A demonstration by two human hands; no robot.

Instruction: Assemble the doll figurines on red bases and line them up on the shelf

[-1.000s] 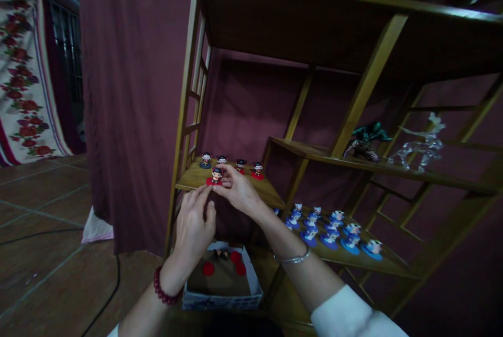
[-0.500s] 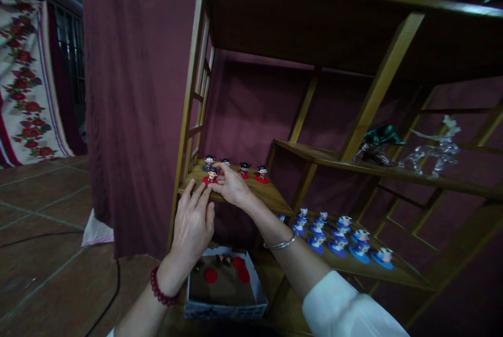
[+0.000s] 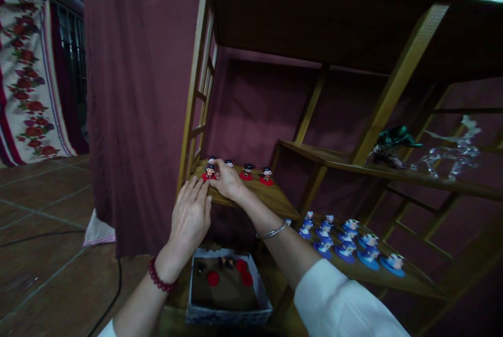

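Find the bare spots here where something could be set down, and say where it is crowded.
The small shelf is bare between the rightmost red-based figure and its front right corner; the box, between its red discs and front wall. Crowded: held figure, left hand and right hand at the small shelf's left end; blue figures on the lower shelf.

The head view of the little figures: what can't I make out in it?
- Back-row second figure's base: behind the right hand.
- Whether the left hand's fingertips press the front figure's base: too small.
- Dark pieces in the box: dim, too small.
- Blue figures' faces: blurred.
- Shelf unit's top: cut off by the upper edge.
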